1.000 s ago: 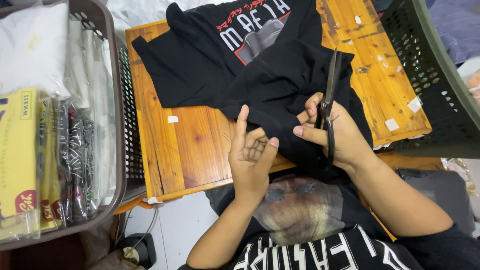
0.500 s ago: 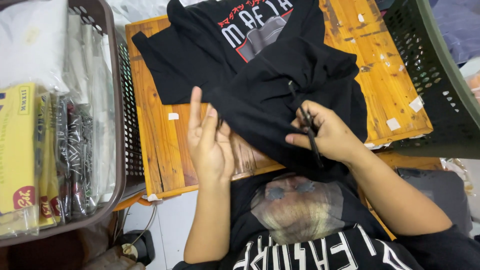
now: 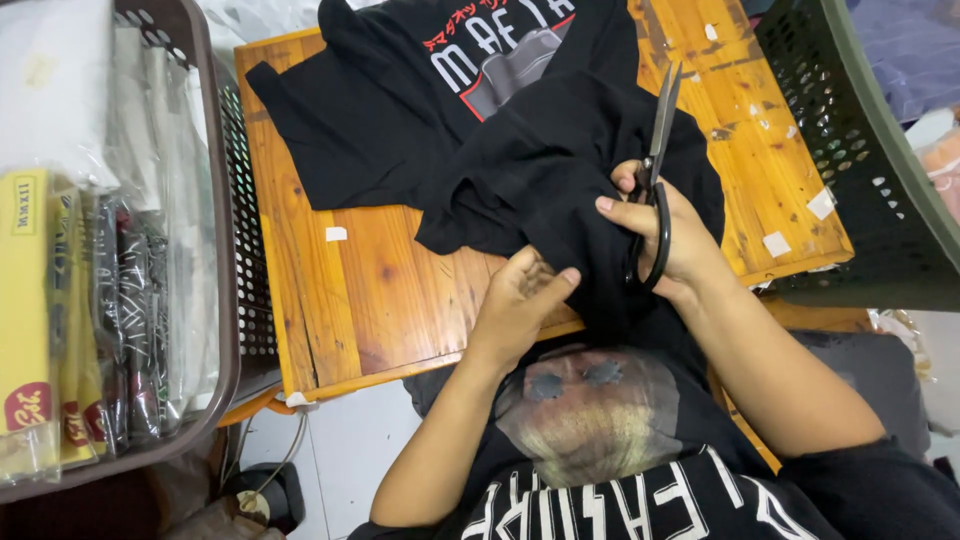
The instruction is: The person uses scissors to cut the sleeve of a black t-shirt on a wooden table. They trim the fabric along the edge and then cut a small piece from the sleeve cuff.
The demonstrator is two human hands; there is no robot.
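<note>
A black T-shirt (image 3: pixel 440 120) with a white and red print lies bunched on a small wooden table (image 3: pixel 330 280). My left hand (image 3: pixel 525 300) pinches a fold of the shirt's fabric near the table's front edge. My right hand (image 3: pixel 665 235) grips a pair of black-handled scissors (image 3: pixel 655 150), whose closed blades point away from me over the shirt. Both hands sit close together on the bunched cloth.
A brown plastic basket (image 3: pixel 215 300) on the left holds bagged garments and a yellow box. A dark green basket (image 3: pixel 860 150) stands at the right. Small white paper scraps dot the table. White floor and a cable show below the table.
My left hand dropped from an open raised pose onto the fabric and pinched it. My right hand swung the scissors so the blades point away over the shirt.
</note>
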